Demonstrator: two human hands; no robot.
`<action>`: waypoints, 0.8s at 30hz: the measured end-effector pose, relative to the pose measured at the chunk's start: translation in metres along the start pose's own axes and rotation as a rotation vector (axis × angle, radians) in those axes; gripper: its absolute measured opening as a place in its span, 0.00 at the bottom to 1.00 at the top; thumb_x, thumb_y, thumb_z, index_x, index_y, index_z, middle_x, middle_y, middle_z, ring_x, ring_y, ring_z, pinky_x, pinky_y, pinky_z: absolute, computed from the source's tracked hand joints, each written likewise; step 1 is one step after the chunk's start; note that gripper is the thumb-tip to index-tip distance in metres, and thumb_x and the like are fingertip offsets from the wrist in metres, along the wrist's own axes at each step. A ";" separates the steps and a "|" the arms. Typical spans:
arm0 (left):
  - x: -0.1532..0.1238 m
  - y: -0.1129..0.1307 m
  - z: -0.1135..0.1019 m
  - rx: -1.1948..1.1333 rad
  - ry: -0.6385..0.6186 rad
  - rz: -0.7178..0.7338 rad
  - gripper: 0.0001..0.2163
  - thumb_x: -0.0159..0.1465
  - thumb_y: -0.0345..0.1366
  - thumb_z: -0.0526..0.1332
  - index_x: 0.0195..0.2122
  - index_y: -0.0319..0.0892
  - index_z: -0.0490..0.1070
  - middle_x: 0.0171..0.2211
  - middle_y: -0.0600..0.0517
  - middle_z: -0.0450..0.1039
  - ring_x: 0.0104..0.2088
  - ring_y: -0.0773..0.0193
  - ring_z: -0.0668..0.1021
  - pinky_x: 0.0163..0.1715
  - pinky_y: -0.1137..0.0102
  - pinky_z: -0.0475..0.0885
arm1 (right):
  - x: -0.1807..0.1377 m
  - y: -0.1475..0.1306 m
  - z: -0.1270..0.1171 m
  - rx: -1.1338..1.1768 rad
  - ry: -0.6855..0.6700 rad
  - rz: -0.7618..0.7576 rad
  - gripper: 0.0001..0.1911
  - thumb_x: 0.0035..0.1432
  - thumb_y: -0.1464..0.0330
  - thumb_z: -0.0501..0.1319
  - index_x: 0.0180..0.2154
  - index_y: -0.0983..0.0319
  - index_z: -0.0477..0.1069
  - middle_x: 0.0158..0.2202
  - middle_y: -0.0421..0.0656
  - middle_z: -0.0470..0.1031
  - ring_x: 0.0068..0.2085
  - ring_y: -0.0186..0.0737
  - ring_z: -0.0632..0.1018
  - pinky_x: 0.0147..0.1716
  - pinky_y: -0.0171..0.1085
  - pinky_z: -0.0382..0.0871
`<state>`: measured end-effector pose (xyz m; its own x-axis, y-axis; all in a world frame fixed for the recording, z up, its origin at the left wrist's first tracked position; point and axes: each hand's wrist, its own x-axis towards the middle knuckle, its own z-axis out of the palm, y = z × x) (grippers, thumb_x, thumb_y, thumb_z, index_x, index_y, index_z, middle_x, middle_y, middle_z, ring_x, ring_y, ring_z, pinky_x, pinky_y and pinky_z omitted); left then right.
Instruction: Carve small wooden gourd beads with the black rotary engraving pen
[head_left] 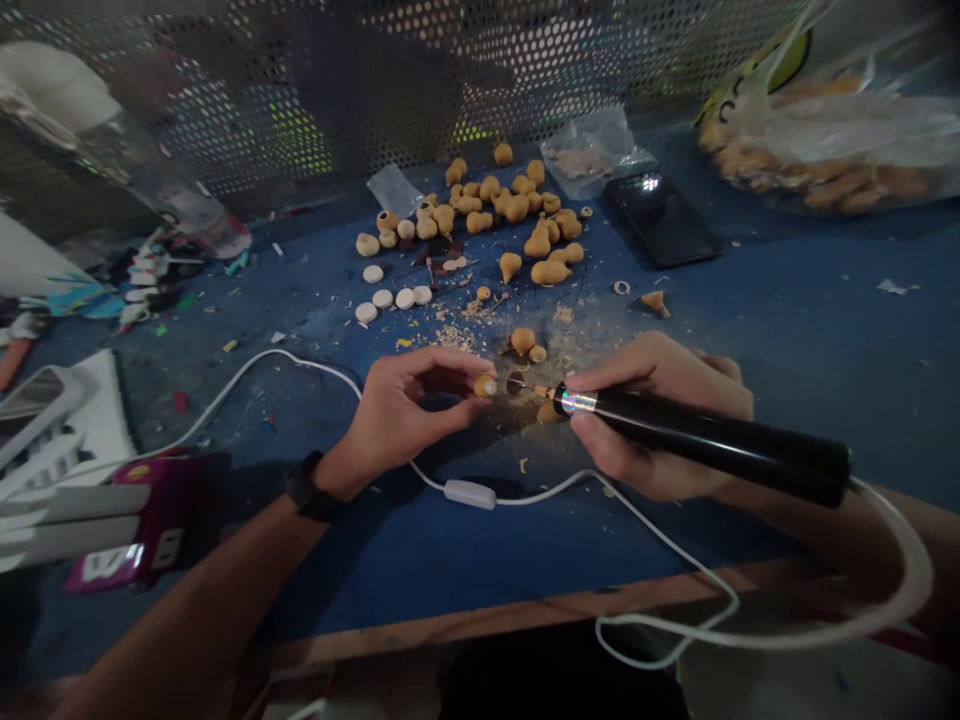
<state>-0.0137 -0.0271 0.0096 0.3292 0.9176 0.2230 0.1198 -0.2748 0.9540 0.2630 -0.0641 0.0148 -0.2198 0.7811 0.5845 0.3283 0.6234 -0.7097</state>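
Note:
My left hand point(405, 405) pinches a small tan gourd-shaped wooden piece point(485, 384) between thumb and fingertips, just above the blue table point(810, 330). My right hand point(652, 420) grips a black corded rotary tool point(712, 445) like a pen. Its thin bit point(517, 384) points left and nearly touches the held piece. Two more tan pieces point(525, 343) lie just behind the tool's tip, among wood shavings.
A heap of tan gourd pieces point(510, 210) and several white discs point(394, 299) lie farther back. A black phone point(664, 220) and plastic bags point(825, 130) sit at the back right. The tool's white cord point(465, 492) crosses the table. Perforated metal wall point(450, 70) behind; clutter at left.

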 end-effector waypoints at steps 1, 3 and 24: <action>0.000 0.000 0.000 0.012 -0.007 0.005 0.15 0.61 0.43 0.88 0.44 0.44 0.92 0.42 0.45 0.94 0.39 0.57 0.93 0.44 0.67 0.93 | -0.002 0.003 0.001 -0.012 0.027 0.003 0.05 0.73 0.56 0.73 0.47 0.45 0.82 0.30 0.39 0.83 0.24 0.44 0.79 0.26 0.48 0.79; 0.000 0.001 0.000 0.030 -0.024 0.025 0.12 0.62 0.43 0.87 0.42 0.45 0.92 0.42 0.45 0.94 0.39 0.57 0.93 0.44 0.67 0.93 | -0.005 0.007 0.002 -0.019 0.045 0.017 0.07 0.72 0.54 0.74 0.45 0.46 0.82 0.34 0.41 0.85 0.26 0.45 0.81 0.28 0.48 0.81; 0.004 0.009 -0.001 0.151 -0.104 0.129 0.07 0.65 0.33 0.83 0.44 0.51 0.95 0.41 0.48 0.94 0.39 0.56 0.93 0.42 0.68 0.88 | -0.001 0.006 0.001 -0.049 -0.016 -0.142 0.10 0.67 0.66 0.74 0.46 0.45 0.78 0.34 0.31 0.86 0.22 0.35 0.77 0.28 0.39 0.77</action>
<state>-0.0123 -0.0256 0.0195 0.4444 0.8397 0.3123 0.2064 -0.4352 0.8764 0.2642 -0.0607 0.0093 -0.2812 0.6860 0.6710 0.3374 0.7253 -0.6001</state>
